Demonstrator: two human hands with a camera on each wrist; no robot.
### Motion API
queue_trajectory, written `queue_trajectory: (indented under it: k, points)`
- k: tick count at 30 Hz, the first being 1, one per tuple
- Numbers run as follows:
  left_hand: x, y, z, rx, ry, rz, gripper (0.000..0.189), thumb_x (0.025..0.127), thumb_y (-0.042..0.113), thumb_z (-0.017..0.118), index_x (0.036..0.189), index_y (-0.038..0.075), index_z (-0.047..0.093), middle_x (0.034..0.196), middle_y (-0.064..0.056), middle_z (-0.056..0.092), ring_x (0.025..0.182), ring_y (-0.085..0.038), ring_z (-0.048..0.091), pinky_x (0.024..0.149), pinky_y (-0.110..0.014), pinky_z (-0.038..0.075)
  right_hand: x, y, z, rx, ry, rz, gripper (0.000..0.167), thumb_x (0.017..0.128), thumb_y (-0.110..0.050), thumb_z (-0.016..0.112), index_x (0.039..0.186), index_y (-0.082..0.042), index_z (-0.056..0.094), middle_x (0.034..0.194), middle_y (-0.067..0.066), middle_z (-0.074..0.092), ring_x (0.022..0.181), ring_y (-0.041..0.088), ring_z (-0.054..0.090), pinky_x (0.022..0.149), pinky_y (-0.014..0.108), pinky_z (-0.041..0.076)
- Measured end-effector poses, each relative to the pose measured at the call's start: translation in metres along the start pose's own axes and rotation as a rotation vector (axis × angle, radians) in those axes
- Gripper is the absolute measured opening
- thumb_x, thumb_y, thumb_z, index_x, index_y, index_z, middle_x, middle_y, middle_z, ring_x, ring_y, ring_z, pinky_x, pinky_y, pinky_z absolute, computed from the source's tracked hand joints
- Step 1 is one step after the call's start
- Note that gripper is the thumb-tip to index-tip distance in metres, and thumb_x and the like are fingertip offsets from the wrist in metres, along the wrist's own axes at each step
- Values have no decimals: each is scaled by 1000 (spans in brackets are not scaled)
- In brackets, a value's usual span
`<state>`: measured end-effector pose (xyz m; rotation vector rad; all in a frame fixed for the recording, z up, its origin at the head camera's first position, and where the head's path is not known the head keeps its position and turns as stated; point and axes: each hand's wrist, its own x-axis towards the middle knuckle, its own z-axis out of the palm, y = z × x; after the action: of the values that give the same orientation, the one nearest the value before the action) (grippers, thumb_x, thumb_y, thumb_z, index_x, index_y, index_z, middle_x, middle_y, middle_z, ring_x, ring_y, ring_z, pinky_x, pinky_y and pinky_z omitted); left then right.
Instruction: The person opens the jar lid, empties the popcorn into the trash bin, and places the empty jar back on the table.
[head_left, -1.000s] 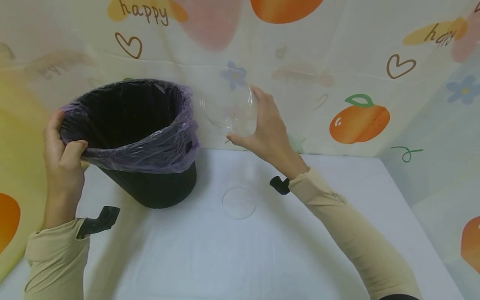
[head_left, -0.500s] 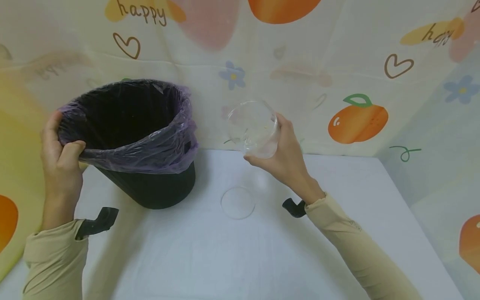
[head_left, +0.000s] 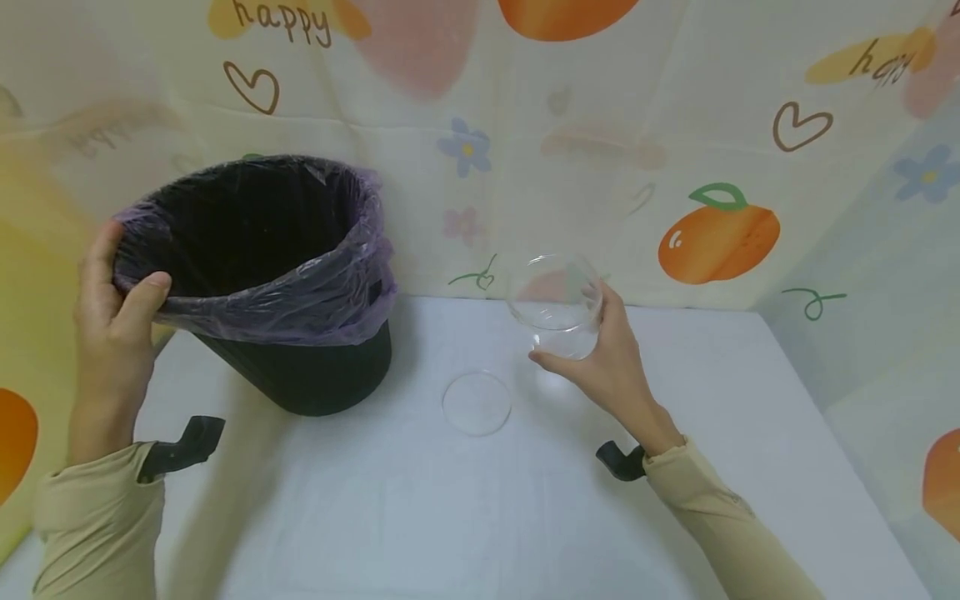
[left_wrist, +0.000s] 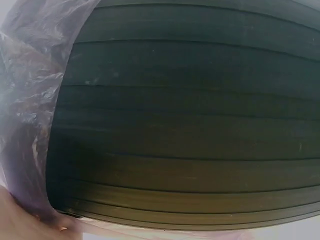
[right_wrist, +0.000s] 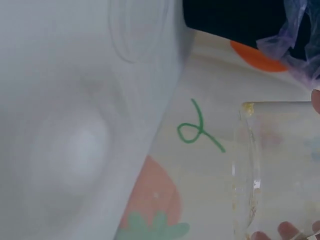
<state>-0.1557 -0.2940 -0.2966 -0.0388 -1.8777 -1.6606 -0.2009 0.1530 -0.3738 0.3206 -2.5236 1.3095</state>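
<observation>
At the left of the head view, a black trash bin (head_left: 315,375) leans leftward, lined with a translucent purple bag (head_left: 300,304) folded over its rim. My left hand (head_left: 112,342) grips this rim at its left side, fingers outside and thumb over the bag's edge. My right hand (head_left: 618,362) holds a clear round container (head_left: 558,317) above the table, thumb on the near side and fingers behind. Its mouth faces up. The right wrist view shows yellowish bits along one end of the container (right_wrist: 250,165). The left wrist view is filled by the bin's ribbed wall (left_wrist: 185,125).
A clear round disc (head_left: 476,404), like a lid, lies on the white table (head_left: 390,517) between the bin and my right hand. Behind the table hangs a printed cloth (head_left: 600,108) with oranges, flowers and hearts. A black wrist mount (head_left: 622,461) juts from the right cuff.
My right hand has moved right and down with the container, away from the bin, and the container has turned more upright. My left hand stays on the rim, its thumb slightly raised.
</observation>
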Motion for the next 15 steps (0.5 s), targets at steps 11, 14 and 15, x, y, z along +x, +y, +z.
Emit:
queue_trajectory:
  k: [11, 14, 15]
  points:
    - [1, -1, 0, -30, 1, 27, 65, 90, 6, 53, 153, 9, 34, 160, -10, 25, 144, -22, 22, 121, -18, 18, -25, 28, -4, -50, -48, 126, 113, 67, -37, 91, 152, -9, 23, 150, 11, 42, 133, 33, 45, 106, 58, 41]
    - [0, -2, 0, -17, 14, 32, 64, 90, 6, 52, 152, 10, 37, 158, -10, 27, 143, -21, 25, 120, -17, 20, -33, 37, -4, -76, -81, 170, 114, 68, -40, 90, 154, -9, 21, 153, 11, 42, 132, 35, 45, 105, 57, 42]
    - [0, -2, 0, 0, 21, 36, 63, 90, 7, 51, 152, 10, 37, 158, -10, 28, 143, -21, 26, 119, -17, 21, -35, 39, -4, -74, -94, 183, 114, 69, -40, 90, 154, -9, 20, 153, 12, 42, 133, 36, 45, 105, 57, 42]
